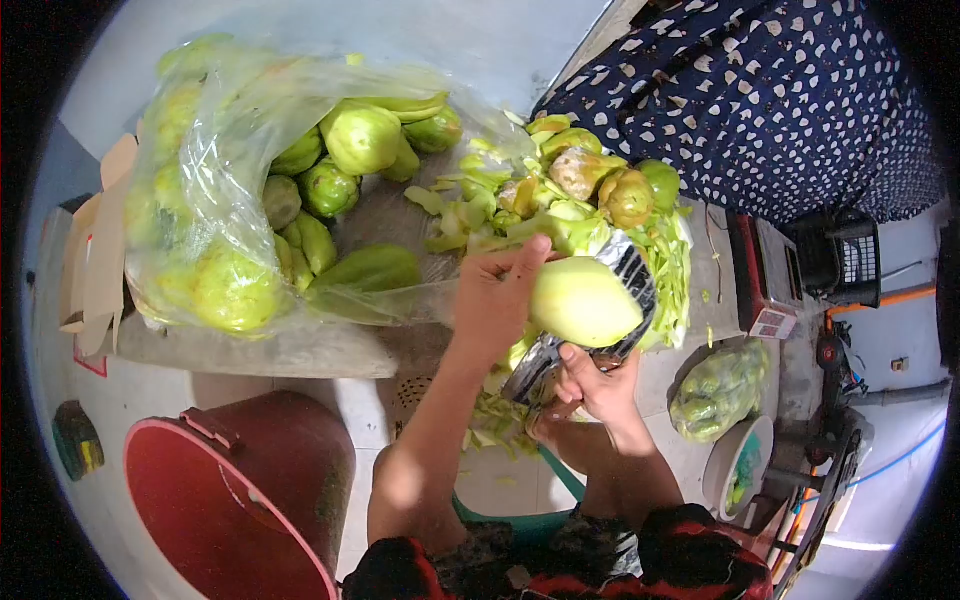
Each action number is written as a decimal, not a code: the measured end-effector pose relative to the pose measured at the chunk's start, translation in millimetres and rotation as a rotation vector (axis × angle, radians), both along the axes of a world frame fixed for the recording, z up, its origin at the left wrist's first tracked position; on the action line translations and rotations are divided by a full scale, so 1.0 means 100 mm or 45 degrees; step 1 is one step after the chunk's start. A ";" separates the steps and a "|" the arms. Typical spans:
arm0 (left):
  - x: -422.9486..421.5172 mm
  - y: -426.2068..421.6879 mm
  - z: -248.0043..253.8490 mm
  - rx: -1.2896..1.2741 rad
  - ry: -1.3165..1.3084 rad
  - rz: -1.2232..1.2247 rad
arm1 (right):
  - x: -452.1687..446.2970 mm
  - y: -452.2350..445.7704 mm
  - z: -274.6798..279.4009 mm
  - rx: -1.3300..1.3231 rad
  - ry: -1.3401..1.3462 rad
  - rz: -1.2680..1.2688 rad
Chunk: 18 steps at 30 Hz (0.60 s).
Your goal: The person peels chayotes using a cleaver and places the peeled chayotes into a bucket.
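Observation:
A pale, peeled chayote is held above the table's near edge. My left hand is closed around its left end, the thumb pointing up. Just under the chayote is my right hand, its fingers curled and its thumb near the fruit's lower side. What lies inside those fingers is hidden. A crinkled black and silver sheet shows behind and below the chayote. Green peelings are heaped beyond it, with several browned chayotes on top.
A clear plastic bag of unpeeled chayotes lies open on the table. A red bucket stands at lower left. To the right are a red scale, a bagged bundle of chayotes and a white bucket.

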<state>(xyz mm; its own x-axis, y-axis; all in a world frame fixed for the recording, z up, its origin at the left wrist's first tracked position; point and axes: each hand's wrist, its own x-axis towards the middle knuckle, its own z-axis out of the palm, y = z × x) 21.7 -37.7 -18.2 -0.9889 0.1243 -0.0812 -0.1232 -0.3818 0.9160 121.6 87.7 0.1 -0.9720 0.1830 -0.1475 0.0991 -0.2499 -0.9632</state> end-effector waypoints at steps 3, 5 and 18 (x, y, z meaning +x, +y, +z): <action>-0.03 -0.05 0.01 -0.126 -0.002 -0.097 | -0.07 0.23 0.18 0.166 -0.136 0.196; -0.05 -0.10 0.07 -0.152 0.018 -0.119 | -0.09 0.33 0.15 0.265 -0.175 0.299; 0.05 0.09 -0.07 -0.084 -0.068 -0.118 | -0.06 0.09 0.04 0.206 -0.174 0.074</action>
